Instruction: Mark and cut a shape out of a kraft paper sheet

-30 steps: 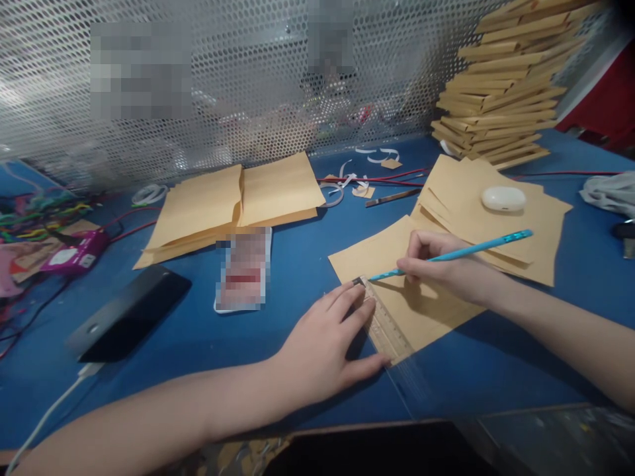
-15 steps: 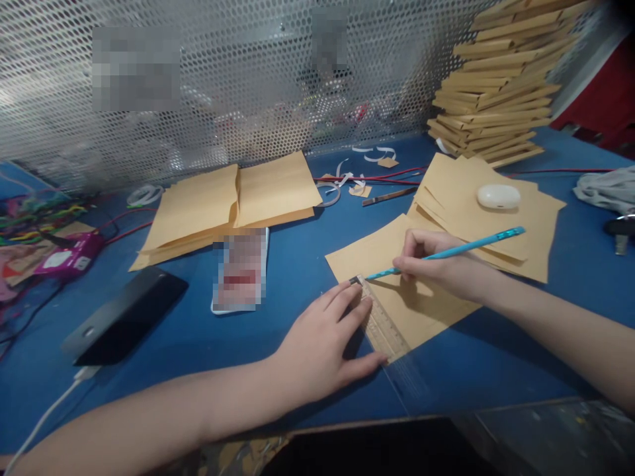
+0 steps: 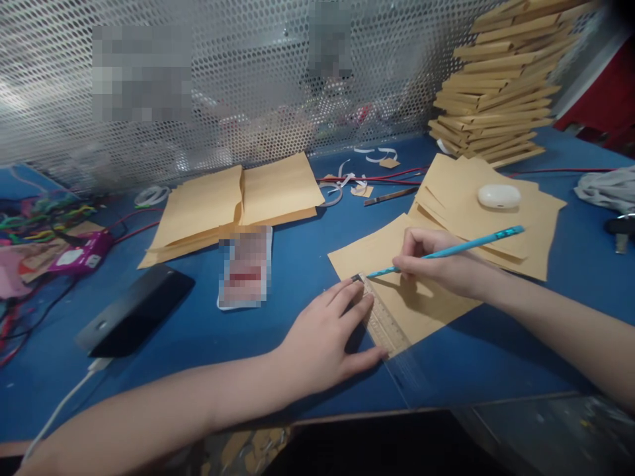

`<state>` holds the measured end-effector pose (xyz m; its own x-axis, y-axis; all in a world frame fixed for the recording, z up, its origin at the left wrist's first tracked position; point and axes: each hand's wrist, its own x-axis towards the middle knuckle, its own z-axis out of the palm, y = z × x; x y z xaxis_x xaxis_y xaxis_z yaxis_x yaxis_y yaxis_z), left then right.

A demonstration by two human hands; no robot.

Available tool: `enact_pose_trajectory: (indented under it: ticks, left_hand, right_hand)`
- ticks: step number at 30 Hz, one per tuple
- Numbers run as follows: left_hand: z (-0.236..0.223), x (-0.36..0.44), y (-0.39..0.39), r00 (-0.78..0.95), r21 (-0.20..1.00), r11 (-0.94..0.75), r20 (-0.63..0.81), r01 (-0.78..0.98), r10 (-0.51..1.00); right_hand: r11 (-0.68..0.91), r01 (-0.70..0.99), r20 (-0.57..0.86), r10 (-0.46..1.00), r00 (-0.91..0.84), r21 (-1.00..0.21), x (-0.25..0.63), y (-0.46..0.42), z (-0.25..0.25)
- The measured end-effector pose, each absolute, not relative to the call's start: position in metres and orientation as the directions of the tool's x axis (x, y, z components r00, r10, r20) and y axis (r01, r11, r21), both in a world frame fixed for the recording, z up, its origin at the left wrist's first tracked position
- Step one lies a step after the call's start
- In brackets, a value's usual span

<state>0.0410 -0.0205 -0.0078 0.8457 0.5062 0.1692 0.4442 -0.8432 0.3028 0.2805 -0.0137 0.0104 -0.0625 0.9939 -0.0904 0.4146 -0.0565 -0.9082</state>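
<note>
My right hand (image 3: 436,261) is closed round a blue pencil (image 3: 471,243), its point down by the upper end of a clear ruler (image 3: 389,327). The ruler lies across the left part of a tan paper sheet (image 3: 436,314) and sticks out past the sheet's near edge. With fingers spread, my left hand (image 3: 332,334) presses on the ruler, fingertips at its upper end and thumb lower down. Part of the ruler's left edge is hidden under that hand. More tan sheets (image 3: 476,231) lie beyond my right hand, a white oval case (image 3: 499,196) on top of them.
Folded tan papers (image 3: 198,205) lie at the back left. Before them are a phone (image 3: 248,271) and a dark power bank (image 3: 139,311) with a white cable. A tall stack of tan envelopes (image 3: 491,99) stands back right against a perforated metal panel (image 3: 238,66). Keys (image 3: 621,231) lie far right.
The view has shifted slightly, so items on the left appear a little farther right. Both hands, the ruler and the pencil stay almost in place.
</note>
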Motion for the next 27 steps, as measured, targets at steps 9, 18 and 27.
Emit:
enact_pose_trajectory:
  ticks: [9,18,27]
  left_hand:
    - [-0.008,0.041,-0.02,0.848,0.278,-0.852,0.178,0.444,0.5]
    - [-0.01,0.042,-0.02,0.847,0.269,-0.851,0.168,0.452,0.503]
    - [-0.001,0.022,-0.015,0.833,0.153,-0.863,0.224,0.482,0.505]
  right_hand:
    - [-0.03,0.575,-0.229,0.933,-0.277,-0.818,0.293,-0.026,0.038]
    - [-0.142,0.59,-0.464,0.769,-0.441,-0.795,0.298,-0.043,0.055]
    - [-0.057,0.358,-0.088,0.994,-0.07,-0.932,0.311,-0.02,0.045]
